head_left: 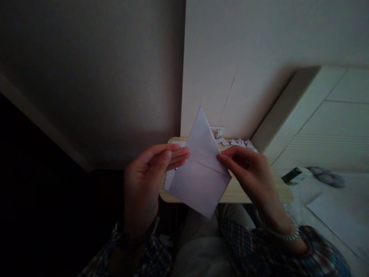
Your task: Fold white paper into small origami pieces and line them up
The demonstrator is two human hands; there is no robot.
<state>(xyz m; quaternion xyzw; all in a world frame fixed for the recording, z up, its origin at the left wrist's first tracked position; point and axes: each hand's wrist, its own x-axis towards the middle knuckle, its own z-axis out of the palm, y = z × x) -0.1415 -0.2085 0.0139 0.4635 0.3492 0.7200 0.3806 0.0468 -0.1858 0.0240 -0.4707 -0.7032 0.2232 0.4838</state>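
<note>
A folded sheet of white paper [201, 181] is held up above a small table, with a narrow pointed top, a crease across its middle and a wider lower part. My right hand [250, 173] pinches its right edge between thumb and fingers. At the left edge, the outstretched fingertips of my left hand [152, 169] touch the paper, with the thumb apart from it. The paper covers much of the tabletop behind it.
Several small folded paper pieces [240, 143] lie along the back of the pale wooden table [259, 197], near a wall socket [218, 130]. A white flat item [169, 180] lies at the table's left. To the right are a green-and-white box [296, 175] and a grey object [325, 176].
</note>
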